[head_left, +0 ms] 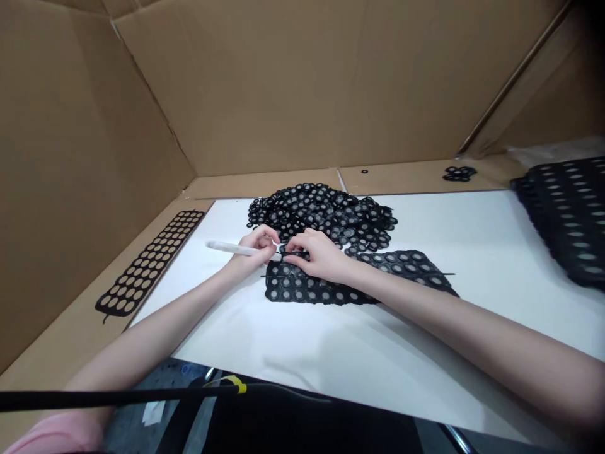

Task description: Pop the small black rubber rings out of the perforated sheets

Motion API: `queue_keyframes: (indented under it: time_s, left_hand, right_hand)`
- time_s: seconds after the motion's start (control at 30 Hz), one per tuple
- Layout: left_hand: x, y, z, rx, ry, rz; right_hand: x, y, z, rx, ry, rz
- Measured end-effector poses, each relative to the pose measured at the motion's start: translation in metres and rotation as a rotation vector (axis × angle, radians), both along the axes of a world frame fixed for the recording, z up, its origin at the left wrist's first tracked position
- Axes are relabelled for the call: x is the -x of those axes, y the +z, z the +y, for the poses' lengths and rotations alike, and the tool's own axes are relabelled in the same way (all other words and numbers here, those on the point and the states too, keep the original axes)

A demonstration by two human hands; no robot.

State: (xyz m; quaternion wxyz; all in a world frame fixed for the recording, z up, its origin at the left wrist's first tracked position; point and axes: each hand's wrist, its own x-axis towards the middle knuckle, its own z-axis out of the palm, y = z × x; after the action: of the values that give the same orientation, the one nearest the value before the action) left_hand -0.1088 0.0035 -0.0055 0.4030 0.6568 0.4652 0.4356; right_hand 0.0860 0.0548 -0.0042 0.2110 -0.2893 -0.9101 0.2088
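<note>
My left hand [258,247] is closed around a white pen-shaped tool [227,247], its back end pointing left and its tip over the sheet's upper left corner. Below it lies a black sheet [307,292] with rows of round rings and pale centres. My right hand [324,257] rests on this sheet close to the tool's tip, thumb and fingers curled together; what they pinch is too small to make out. My right forearm covers part of the sheet. Just beyond both hands is a heap of loose black rings [316,211].
A black sheet with punched-out round holes [154,261] lies at the left on cardboard. A stack of black dotted sheets [567,214] is at the right. A few rings [459,173] sit at the back right. Cardboard walls [283,88] enclose the white board [227,328].
</note>
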Motion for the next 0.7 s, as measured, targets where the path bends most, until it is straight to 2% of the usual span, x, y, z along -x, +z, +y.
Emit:
queue_keyframes:
  time_s: [0.27, 0.47, 0.63, 0.7]
  left_hand:
    - [-0.001, 0.002, -0.003, -0.138, 0.016, 0.287]
    - [0.0, 0.001, -0.003, -0.165, -0.033, 0.299]
    - [0.001, 0.001, -0.003, -0.168, -0.008, 0.349]
    - [0.001, 0.002, -0.003, -0.199, -0.061, 0.402]
  right_hand:
    - [0.004, -0.011, -0.007, 0.0, -0.062, 0.022]
    - [0.004, -0.012, -0.007, 0.031, -0.063, 0.051]
    - [0.004, -0.012, -0.007, 0.025, -0.067, 0.05]
    - [0.004, -0.012, -0.007, 0.022, -0.062, 0.046]
